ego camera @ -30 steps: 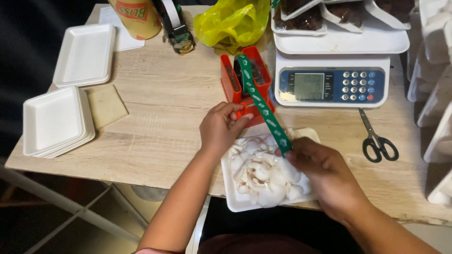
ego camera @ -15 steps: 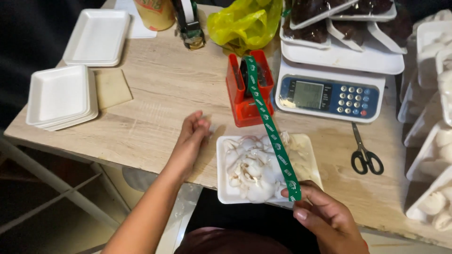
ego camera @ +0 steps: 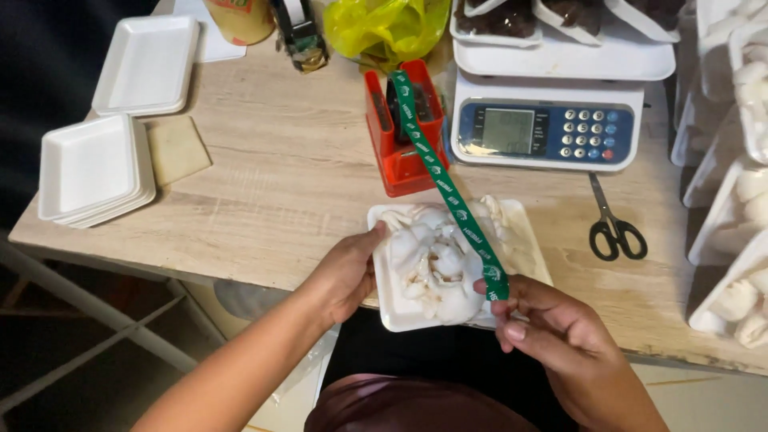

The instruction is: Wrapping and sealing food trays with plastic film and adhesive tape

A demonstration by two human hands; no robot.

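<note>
My right hand pinches the free end of a green printed tape that runs taut from a red tape dispenser down across a white foam tray of wrapped white mushrooms. My left hand grips the tray's left edge at the near side of the wooden table. The tape crosses above the tray diagonally, from upper left to lower right.
A white digital scale with a tray on top stands behind the mushrooms. Black scissors lie to the right. Stacks of unused foam trays sit at the left. A yellow bag and filled trays line the back and right.
My right hand has drawn the green tape further out toward me, past the tray's near edge. My left hand has shifted from the table beside the dispenser to the tray's left edge.
</note>
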